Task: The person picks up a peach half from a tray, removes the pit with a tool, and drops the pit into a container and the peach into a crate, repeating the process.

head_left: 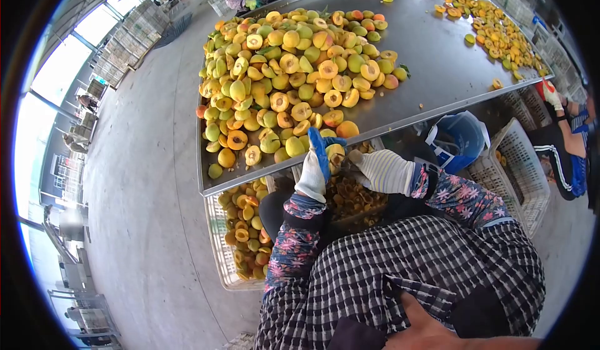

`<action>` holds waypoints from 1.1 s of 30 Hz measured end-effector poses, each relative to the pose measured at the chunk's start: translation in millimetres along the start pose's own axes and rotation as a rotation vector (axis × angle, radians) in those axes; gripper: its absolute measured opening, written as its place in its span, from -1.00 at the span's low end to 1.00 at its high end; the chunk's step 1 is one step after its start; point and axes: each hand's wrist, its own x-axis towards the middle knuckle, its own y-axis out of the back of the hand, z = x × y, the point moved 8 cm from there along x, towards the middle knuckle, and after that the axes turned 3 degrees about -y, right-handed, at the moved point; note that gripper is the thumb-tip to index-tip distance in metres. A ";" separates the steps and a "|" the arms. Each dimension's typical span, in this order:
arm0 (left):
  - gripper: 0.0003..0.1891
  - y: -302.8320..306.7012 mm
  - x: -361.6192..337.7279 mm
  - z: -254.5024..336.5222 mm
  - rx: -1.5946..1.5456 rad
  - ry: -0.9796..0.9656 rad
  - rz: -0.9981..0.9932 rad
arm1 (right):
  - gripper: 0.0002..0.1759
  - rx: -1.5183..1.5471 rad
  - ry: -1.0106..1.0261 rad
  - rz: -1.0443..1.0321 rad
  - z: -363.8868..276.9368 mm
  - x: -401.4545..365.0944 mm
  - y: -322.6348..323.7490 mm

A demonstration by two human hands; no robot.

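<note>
My left hand [314,169], in a blue and white glove, is closed around a halved yellow fruit [335,152] at the metal table's near edge. My right hand [386,171], in a striped white glove, is closed right beside it; what its darkened fingertips hold is too small to tell. Beyond my hands lies a large pile of whole and halved yellow-green fruit [300,69] on the table [412,69]. Below them, small fruit pieces [353,200] fill a container between my knees.
A white crate of fruit [249,225] stands left of my knees. To the right are a blue bucket [459,140] and a white crate [522,162]. People sit at the table's far side and right. A bare hand [422,325] touches my checked apron from below.
</note>
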 end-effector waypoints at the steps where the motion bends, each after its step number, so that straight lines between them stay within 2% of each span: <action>1: -0.25 2.5 0.6 -1.2 -0.019 0.017 -0.048 | -0.71 0.080 -0.026 -0.028 1.0 -0.7 -1.5; 4: -0.36 -5.7 -6.4 22.2 -0.085 -0.416 0.010 | -0.71 0.208 0.053 0.106 -12.3 1.0 15.3; 5: -0.44 -15.2 -20.0 41.4 0.223 -0.593 0.052 | -0.70 0.240 0.079 0.147 -12.8 3.5 13.8; 7: -0.43 -10.3 -20.1 35.4 0.140 -0.595 0.154 | -0.69 0.303 0.137 0.222 -16.4 10.9 11.1; 9: -0.38 -4.9 -19.7 30.5 0.108 -0.576 0.180 | -0.69 0.109 0.080 0.031 -19.2 9.0 2.9; 11: -0.29 -2.3 -16.8 30.3 0.124 -0.547 0.126 | -0.67 0.105 -0.259 -0.233 -26.4 3.5 15.8; 13: -0.23 8.8 -6.5 12.8 0.165 -0.298 0.086 | -0.64 0.557 -0.347 -0.270 -20.7 -0.6 5.0; 14: -0.20 10.1 -3.0 6.1 0.185 -0.176 0.065 | -0.63 0.664 -0.287 -0.216 -14.9 1.0 -0.8; 15: -0.15 6.8 -2.6 5.3 0.120 -0.170 0.059 | -0.61 0.769 -0.220 -0.169 -9.2 2.0 -6.5; 16: -0.13 6.9 -1.6 7.4 0.070 -0.211 0.081 | -0.60 0.751 -0.053 -0.054 7.0 5.1 -24.4; 18: -0.09 7.0 -0.9 8.8 -0.027 -0.290 0.124 | -0.58 0.769 -0.004 -0.008 10.6 6.4 -28.1; 19: -0.12 4.9 -4.3 9.8 -0.092 -0.351 0.196 | -0.58 0.808 -0.121 -0.076 3.4 6.0 -20.6; 21: -0.17 2.0 -14.7 12.1 -0.219 -0.473 0.338 | -0.58 0.853 -0.093 -0.075 -1.3 8.9 -20.7; 22: -0.20 2.0 -13.3 8.5 -0.256 -0.412 0.286 | -0.58 0.857 0.048 -0.006 1.4 10.9 -28.5; 24: -0.25 6.2 -13.3 1.1 -0.337 -0.285 0.183 | -0.58 1.184 -0.031 -0.072 8.8 12.3 -45.5; 25: -0.28 0.8 -15.0 1.5 -0.368 -0.162 0.094 | -0.58 1.495 -0.261 -0.215 13.6 13.0 -57.7; 28: -0.29 8.9 -5.5 -11.5 -0.188 -0.075 0.075 | -0.60 1.350 -0.311 -0.287 1.5 4.6 -43.5; 29: -0.30 10.7 -6.1 -9.9 -0.122 -0.055 0.097 | -0.60 1.717 -0.519 -0.284 11.8 3.0 -66.4; 32: -0.33 14.8 1.2 -22.4 -0.286 -0.023 0.143 | -0.63 1.481 -0.422 -0.171 2.0 3.1 -67.4; 33: -0.33 16.0 0.0 -26.2 -0.332 -0.027 0.161 | -0.63 1.273 -0.395 -0.158 -0.5 0.9 -63.0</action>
